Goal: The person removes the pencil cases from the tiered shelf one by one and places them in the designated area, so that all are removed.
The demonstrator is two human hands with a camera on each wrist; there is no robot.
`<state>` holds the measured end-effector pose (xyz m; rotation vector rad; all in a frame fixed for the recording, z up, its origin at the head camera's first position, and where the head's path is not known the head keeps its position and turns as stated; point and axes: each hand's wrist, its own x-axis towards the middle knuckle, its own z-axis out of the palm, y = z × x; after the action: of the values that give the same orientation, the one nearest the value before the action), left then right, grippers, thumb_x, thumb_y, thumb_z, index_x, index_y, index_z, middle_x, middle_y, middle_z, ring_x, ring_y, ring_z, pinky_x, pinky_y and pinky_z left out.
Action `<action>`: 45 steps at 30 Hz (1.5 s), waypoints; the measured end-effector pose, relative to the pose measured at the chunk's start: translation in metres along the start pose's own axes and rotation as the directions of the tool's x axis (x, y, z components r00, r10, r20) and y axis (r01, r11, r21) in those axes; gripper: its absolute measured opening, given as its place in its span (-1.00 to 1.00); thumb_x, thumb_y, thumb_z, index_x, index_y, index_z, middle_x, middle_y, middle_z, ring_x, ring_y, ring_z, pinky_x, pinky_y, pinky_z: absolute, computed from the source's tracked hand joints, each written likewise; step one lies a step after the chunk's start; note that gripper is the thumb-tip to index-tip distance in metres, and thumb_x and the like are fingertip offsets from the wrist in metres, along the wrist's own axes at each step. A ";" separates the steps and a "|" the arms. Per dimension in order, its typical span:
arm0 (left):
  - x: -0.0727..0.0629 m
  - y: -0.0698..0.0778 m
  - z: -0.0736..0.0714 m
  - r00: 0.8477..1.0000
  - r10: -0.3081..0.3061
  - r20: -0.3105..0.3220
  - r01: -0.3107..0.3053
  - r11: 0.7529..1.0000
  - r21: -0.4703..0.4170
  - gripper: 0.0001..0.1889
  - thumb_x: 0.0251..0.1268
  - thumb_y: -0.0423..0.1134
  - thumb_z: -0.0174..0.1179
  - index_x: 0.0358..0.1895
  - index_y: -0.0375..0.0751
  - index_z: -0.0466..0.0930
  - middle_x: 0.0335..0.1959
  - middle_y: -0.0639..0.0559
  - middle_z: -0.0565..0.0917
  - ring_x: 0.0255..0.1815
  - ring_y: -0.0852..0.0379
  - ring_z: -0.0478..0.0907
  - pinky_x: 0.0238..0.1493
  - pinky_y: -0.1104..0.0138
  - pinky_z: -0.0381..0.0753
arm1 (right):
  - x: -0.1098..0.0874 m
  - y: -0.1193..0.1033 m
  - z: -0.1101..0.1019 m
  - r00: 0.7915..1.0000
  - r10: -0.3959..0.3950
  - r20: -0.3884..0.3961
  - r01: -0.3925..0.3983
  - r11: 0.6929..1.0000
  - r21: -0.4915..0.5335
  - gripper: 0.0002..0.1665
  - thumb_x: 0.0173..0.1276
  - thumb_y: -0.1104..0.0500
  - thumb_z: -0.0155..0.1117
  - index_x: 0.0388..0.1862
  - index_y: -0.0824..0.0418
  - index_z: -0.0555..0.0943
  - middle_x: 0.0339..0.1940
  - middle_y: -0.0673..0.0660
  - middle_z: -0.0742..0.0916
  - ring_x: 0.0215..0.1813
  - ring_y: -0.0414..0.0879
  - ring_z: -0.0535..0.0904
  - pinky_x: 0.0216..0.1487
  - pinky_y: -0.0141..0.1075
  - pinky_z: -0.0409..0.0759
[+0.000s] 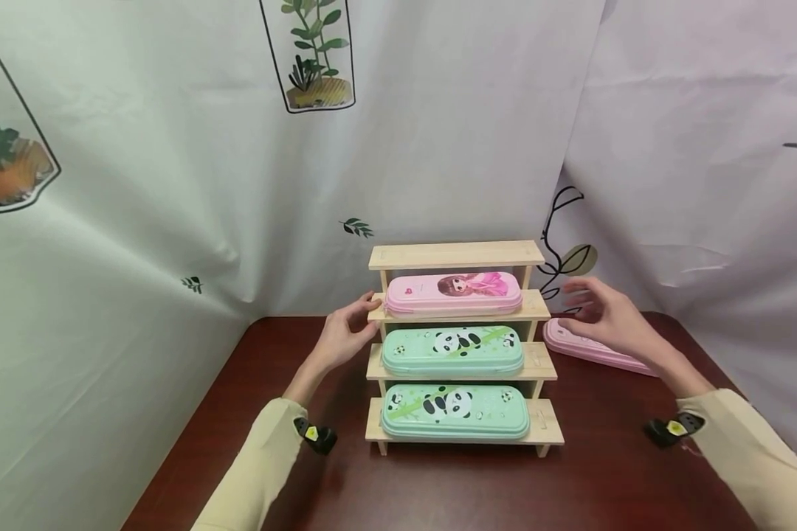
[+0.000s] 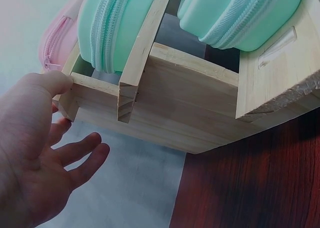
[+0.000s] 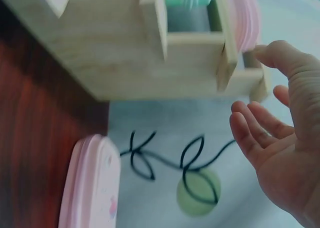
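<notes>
A tiered wooden display rack [image 1: 454, 255] stands on the table. My left hand [image 1: 347, 330] is at the left end of the rack's second board from the top. In the left wrist view its thumb and a finger [image 2: 61, 129] pinch that board's end, other fingers loose. The right hand [image 1: 611, 317] hovers to the right of the rack, fingers spread and loosely bent, holding nothing. A pink pencil case [image 1: 452, 294] with a doll print lies on that same board. Below it sit a mint panda pencil case [image 1: 452, 350] and another mint panda pencil case [image 1: 454, 413].
A second pink pencil case [image 1: 587, 346] lies on the dark red table [image 1: 611, 435] behind the right hand, close to the cloth. White cloth [image 1: 452, 162] with printed plants hangs around the back and sides. The rack's top board carries nothing.
</notes>
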<state>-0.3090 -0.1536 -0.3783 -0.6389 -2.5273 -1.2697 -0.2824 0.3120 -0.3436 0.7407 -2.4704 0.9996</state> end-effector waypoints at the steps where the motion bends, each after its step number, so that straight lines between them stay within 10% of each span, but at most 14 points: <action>1: 0.000 0.000 0.000 1.000 -0.002 0.002 0.002 1.000 -0.003 -0.55 0.36 -0.31 0.27 0.31 -0.23 0.56 0.45 -0.13 0.39 0.45 -0.14 0.29 0.36 -0.07 0.28 | 0.003 -0.003 0.002 1.000 -0.010 0.010 0.010 1.000 0.006 -0.31 0.13 0.35 0.54 0.24 0.33 0.47 0.03 0.30 0.67 -0.09 -0.42 0.57 -0.15 -0.49 0.59; 9: 0.003 0.003 0.000 1.000 0.001 0.003 -0.001 1.000 -0.002 -0.55 0.37 -0.29 0.26 0.31 -0.23 0.56 0.45 -0.11 0.38 0.46 -0.14 0.29 0.36 -0.07 0.28 | 0.024 -0.016 0.014 0.994 -0.104 0.019 0.103 0.994 0.045 -0.29 0.08 0.44 0.54 0.22 0.35 0.47 0.03 0.28 0.66 -0.09 0.18 0.67 -0.20 -0.26 0.69; 45: -0.001 0.001 0.001 1.000 0.007 -0.004 -0.007 1.000 -0.002 -0.54 0.37 -0.30 0.27 0.32 -0.25 0.55 0.44 -0.14 0.39 0.45 -0.13 0.30 0.36 -0.04 0.29 | 0.058 -0.034 0.046 0.984 -0.153 0.091 0.148 0.987 0.062 -0.26 0.05 0.38 0.58 0.24 0.35 0.48 0.07 0.33 0.65 -0.10 0.18 0.67 -0.26 -0.06 0.66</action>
<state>-0.3076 -0.1525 -0.3782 -0.6445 -2.5183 -1.2698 -0.3145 0.2389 -0.3267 0.9990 -2.4315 1.0011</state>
